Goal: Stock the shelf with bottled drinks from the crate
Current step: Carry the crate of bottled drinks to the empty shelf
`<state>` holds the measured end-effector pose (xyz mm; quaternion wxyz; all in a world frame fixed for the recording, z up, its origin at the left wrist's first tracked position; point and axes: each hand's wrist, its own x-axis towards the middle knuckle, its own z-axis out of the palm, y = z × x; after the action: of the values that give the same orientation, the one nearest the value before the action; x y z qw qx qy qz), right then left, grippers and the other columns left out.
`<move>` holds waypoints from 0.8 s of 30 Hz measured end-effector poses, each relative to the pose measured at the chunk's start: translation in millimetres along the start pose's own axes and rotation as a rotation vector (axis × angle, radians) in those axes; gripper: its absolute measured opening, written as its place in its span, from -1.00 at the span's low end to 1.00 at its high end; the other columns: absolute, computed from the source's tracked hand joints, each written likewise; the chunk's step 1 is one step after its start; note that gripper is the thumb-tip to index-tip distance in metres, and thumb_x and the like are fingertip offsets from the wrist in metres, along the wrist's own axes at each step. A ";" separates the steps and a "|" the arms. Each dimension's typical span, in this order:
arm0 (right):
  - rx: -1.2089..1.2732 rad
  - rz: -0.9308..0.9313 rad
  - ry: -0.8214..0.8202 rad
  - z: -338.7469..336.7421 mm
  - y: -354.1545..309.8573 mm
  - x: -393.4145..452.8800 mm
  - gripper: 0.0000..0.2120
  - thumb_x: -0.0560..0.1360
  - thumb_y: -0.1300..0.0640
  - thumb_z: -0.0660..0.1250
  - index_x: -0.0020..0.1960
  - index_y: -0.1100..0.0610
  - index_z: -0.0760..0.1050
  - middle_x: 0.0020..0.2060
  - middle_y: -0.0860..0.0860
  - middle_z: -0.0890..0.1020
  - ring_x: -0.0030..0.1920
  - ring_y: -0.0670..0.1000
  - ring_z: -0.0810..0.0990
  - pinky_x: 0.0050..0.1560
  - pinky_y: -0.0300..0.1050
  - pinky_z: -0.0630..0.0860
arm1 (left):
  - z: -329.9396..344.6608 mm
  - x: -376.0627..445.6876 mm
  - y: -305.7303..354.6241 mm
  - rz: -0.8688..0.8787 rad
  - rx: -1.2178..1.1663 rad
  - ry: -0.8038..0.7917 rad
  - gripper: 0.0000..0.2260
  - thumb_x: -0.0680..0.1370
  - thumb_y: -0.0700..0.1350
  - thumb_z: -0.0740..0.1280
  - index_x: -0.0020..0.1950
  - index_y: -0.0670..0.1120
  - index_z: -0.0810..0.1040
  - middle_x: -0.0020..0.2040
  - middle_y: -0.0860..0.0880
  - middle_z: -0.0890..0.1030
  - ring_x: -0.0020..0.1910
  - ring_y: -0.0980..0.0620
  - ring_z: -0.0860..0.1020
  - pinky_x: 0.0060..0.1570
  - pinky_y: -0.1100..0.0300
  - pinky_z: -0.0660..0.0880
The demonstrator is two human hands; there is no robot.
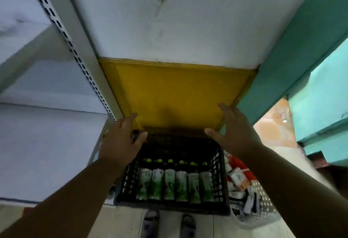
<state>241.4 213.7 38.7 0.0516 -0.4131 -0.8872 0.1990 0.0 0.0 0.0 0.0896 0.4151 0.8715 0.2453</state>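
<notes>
A black plastic crate [220, 179] stands on the floor below me, holding a row of several bottles [170, 186] with white-and-green labels and green caps. Just beyond it lies a bare yellow shelf board [175, 91] between a grey perforated upright and a teal wall. My left hand [122, 140] hovers over the shelf's front left corner, fingers spread, holding nothing. My right hand [237, 128] reaches over the front right corner, also open and empty. Both hands are above the crate's far rim.
A grey slotted shelf upright [75, 49] runs along the left. A teal wall [293, 53] stands on the right. A white basket [259, 196] of red-and-white packets sits right of the crate. My sandalled feet [167, 224] are on the tiled floor.
</notes>
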 end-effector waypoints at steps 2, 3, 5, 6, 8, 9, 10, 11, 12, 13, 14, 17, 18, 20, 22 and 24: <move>-0.025 0.071 -0.059 41.6 24.7 -1.5 -0.12 0.46 -0.31 0.35 0.60 -0.01 0.03 0.50 0.12 0.28 0.46 0.20 0.30 0.39 0.18 0.36 | 31.8 6.2 -27.5 -0.053 -0.012 -0.043 -0.43 0.53 0.18 0.36 0.49 0.02 0.36 0.28 -0.14 0.53 0.21 -0.19 0.53 0.12 -0.11 0.53; -0.016 0.120 -0.086 62.5 38.5 -6.8 -0.12 0.46 -0.31 0.36 0.60 -0.02 0.03 0.50 0.12 0.30 0.45 0.20 0.32 0.39 0.16 0.36 | 44.5 5.4 -42.6 -0.077 -0.002 -0.082 -0.44 0.53 0.18 0.35 0.48 0.02 0.37 0.27 -0.14 0.55 0.23 -0.20 0.52 0.13 -0.11 0.52; 0.020 0.222 -0.153 108.4 66.6 -16.0 -0.12 0.44 -0.31 0.36 0.59 -0.03 0.04 0.48 0.11 0.33 0.43 0.21 0.36 0.38 0.16 0.39 | 73.6 2.6 -75.8 -0.137 0.017 -0.174 -0.40 0.51 0.28 0.26 0.49 0.05 0.35 0.29 -0.13 0.55 0.26 -0.20 0.51 0.14 -0.14 0.52; 0.038 0.265 -0.176 128.0 77.4 -19.3 -0.12 0.43 -0.32 0.36 0.59 -0.05 0.05 0.47 0.12 0.34 0.42 0.22 0.37 0.36 0.18 0.40 | 85.8 0.8 -89.5 -0.168 0.004 -0.200 -0.38 0.50 0.30 0.24 0.50 0.07 0.33 0.32 -0.14 0.53 0.27 -0.21 0.50 0.15 -0.15 0.52; 0.051 0.312 -0.181 161.1 97.6 -21.3 -0.12 0.43 -0.30 0.38 0.60 -0.07 0.05 0.47 0.14 0.34 0.43 0.23 0.35 0.34 0.20 0.41 | 108.2 -1.2 -116.2 -0.198 -0.004 -0.187 -0.38 0.51 0.18 0.33 0.54 0.05 0.29 0.35 -0.21 0.48 0.28 -0.27 0.47 0.18 -0.19 0.49; 0.058 0.329 -0.181 177.9 108.3 -20.2 -0.12 0.43 -0.29 0.38 0.60 -0.08 0.04 0.47 0.14 0.33 0.44 0.23 0.33 0.34 0.20 0.39 | 120.9 -1.8 -131.2 -0.216 0.001 -0.178 -0.36 0.51 0.14 0.36 0.55 0.03 0.27 0.35 -0.26 0.46 0.27 -0.31 0.45 0.18 -0.21 0.48; 0.065 0.346 -0.179 192.8 117.8 -17.4 -0.12 0.44 -0.28 0.39 0.60 -0.12 0.01 0.47 0.15 0.33 0.44 0.24 0.32 0.34 0.21 0.39 | 132.0 -1.4 -143.8 -0.255 0.004 -0.174 -0.32 0.48 0.15 0.36 0.55 0.03 0.24 0.34 -0.30 0.45 0.25 -0.35 0.45 0.18 -0.24 0.46; 0.076 0.366 -0.174 208.1 128.2 -14.1 -0.11 0.44 -0.27 0.40 0.59 -0.16 -0.02 0.47 0.15 0.32 0.44 0.25 0.31 0.34 0.22 0.38 | 143.2 -1.3 -157.4 -0.300 -0.003 -0.183 -0.28 0.45 0.20 0.34 0.56 0.05 0.21 0.34 -0.33 0.43 0.24 -0.38 0.45 0.18 -0.27 0.46; 0.084 0.399 -0.180 221.4 137.3 -11.1 -0.09 0.43 -0.25 0.42 0.59 -0.21 -0.07 0.47 0.16 0.31 0.44 0.26 0.31 0.33 0.23 0.38 | 154.7 -2.0 -171.0 -0.360 -0.016 -0.220 -0.24 0.41 0.25 0.32 0.56 0.10 0.17 0.35 -0.34 0.42 0.23 -0.40 0.46 0.18 -0.29 0.47; 0.099 0.431 -0.186 232.5 147.0 -6.9 -0.06 0.43 -0.22 0.44 0.59 -0.26 -0.11 0.47 0.18 0.31 0.45 0.28 0.30 0.33 0.22 0.38 | 164.4 -1.2 -182.3 -0.401 -0.048 -0.257 -0.21 0.38 0.29 0.32 0.56 0.17 0.14 0.36 -0.34 0.41 0.21 -0.39 0.49 0.17 -0.31 0.47; 0.123 0.463 -0.201 243.8 155.4 -2.8 -0.02 0.43 -0.19 0.46 0.58 -0.29 -0.15 0.46 0.20 0.33 0.44 0.29 0.31 0.31 0.21 0.39 | 175.6 0.0 -194.3 -0.425 -0.099 -0.298 -0.20 0.36 0.34 0.33 0.55 0.27 0.12 0.36 -0.32 0.43 0.18 -0.36 0.52 0.16 -0.31 0.49; 0.204 0.486 -0.203 272.2 176.1 3.5 0.06 0.38 -0.13 0.52 0.56 -0.33 -0.18 0.41 0.19 0.42 0.36 0.27 0.42 0.19 0.12 0.46 | 197.5 8.1 -204.6 -0.363 -0.190 -0.332 -0.18 0.42 0.19 0.48 0.44 0.54 -0.03 0.37 -0.16 0.52 0.25 -0.20 0.54 0.18 -0.13 0.49; 0.212 0.477 -0.206 275.8 179.8 4.0 0.09 0.36 -0.12 0.55 0.56 -0.33 -0.19 0.40 0.16 0.45 0.34 0.26 0.46 0.19 0.13 0.48 | 202.7 10.6 -203.6 -0.331 -0.194 -0.346 -0.13 0.45 0.07 0.51 0.43 0.53 -0.06 0.40 -0.05 0.49 0.31 -0.09 0.49 0.19 -0.03 0.46; 0.252 0.452 -0.210 284.7 185.3 3.0 0.15 0.33 -0.09 0.58 0.55 -0.35 -0.22 0.39 0.11 0.50 0.28 0.24 0.54 0.19 0.23 0.52 | 216.3 13.8 -211.1 -0.322 -0.188 -0.367 -0.04 0.44 -0.03 0.55 0.55 0.38 -0.07 0.38 0.16 0.39 0.32 0.11 0.38 0.18 0.10 0.39; 0.277 0.445 -0.209 290.5 190.1 -0.5 0.18 0.33 -0.09 0.59 0.51 -0.42 -0.28 0.35 0.10 0.55 0.22 0.21 0.59 0.18 0.28 0.54 | 224.3 14.2 -220.7 -0.353 -0.224 -0.362 0.01 0.42 -0.04 0.57 0.59 0.30 -0.09 0.38 0.20 0.37 0.29 0.13 0.39 0.15 0.13 0.39; 0.311 0.473 -0.222 293.1 193.2 -3.7 0.21 0.33 -0.07 0.60 0.47 -0.48 -0.33 0.26 0.12 0.61 0.20 0.19 0.61 0.18 0.27 0.54 | 229.2 12.9 -225.2 -0.372 -0.290 -0.389 0.03 0.41 -0.07 0.57 0.58 0.34 -0.10 0.37 0.12 0.49 0.19 0.09 0.53 0.03 0.22 0.46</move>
<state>306.4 231.9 -305.8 -0.0306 -0.5712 -0.7254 0.3830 -78.8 -29.6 -310.4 0.3567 0.2703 0.8549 0.2623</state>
